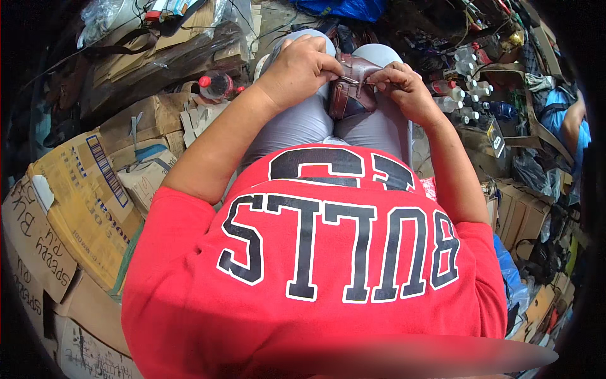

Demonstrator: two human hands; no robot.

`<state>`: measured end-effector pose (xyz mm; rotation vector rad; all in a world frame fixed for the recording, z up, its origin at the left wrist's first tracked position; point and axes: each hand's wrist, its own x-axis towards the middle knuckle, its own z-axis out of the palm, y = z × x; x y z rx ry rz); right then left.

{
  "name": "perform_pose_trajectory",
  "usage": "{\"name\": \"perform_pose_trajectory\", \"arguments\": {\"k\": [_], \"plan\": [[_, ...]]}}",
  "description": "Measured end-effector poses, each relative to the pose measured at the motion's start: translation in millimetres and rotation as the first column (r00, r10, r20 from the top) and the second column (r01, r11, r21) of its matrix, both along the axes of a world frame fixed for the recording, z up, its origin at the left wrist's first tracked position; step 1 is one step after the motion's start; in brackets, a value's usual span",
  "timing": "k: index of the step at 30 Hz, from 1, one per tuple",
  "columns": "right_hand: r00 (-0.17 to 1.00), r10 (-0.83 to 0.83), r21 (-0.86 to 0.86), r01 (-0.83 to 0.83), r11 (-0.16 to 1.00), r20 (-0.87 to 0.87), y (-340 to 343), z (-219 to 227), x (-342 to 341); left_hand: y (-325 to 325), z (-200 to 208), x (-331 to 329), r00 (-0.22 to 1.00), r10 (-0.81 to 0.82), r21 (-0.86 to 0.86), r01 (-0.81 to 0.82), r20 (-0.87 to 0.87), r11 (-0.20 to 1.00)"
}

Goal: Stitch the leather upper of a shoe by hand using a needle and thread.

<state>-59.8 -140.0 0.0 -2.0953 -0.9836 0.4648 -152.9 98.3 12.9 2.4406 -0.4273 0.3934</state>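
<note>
A brown leather shoe [352, 98] rests on my lap between my grey-trousered knees, its shape partly covered by my fingers. Across its upper lies a thin, shiny, needle-like piece [351, 80]. My left hand [303, 71] is closed in a pinch at the shoe's left edge, near one end of the thin piece; what its fingertips hold is hidden. From the other side, my right hand [404, 88] pinches at the far end of the thin piece, with thumb and forefinger together just above the leather.
Flattened cardboard boxes [88, 208] pile up on my left. A dark bottle with a red cap [214, 85] lies beyond them. Several plastic bottles [464, 95] stand to my right among clutter. Another person's arm [573, 120] shows at the far right edge.
</note>
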Motion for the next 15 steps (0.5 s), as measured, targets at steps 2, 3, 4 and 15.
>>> {"name": "perform_pose_trajectory", "arguments": {"k": [2,3,4,15], "plan": [[1.0,0.007,0.009,-0.006,1.0,-0.009,-1,-2,1,-1,2,1,1.0,-0.013,0.027,0.012,0.022,1.0],[1.0,0.014,0.016,-0.014,1.0,-0.018,-1,-3,2,-2,3,0,0.999,-0.017,0.052,0.014,0.047,0.999],[1.0,0.013,0.017,-0.013,1.0,-0.018,-1,-5,3,-4,4,-1,0.997,-0.021,0.077,0.016,0.073,0.997],[0.997,0.068,0.061,-0.067,0.996,-0.019,-6,-11,3,7,-8,-10,0.991,-0.069,-0.035,0.065,-0.119,0.997]]}}
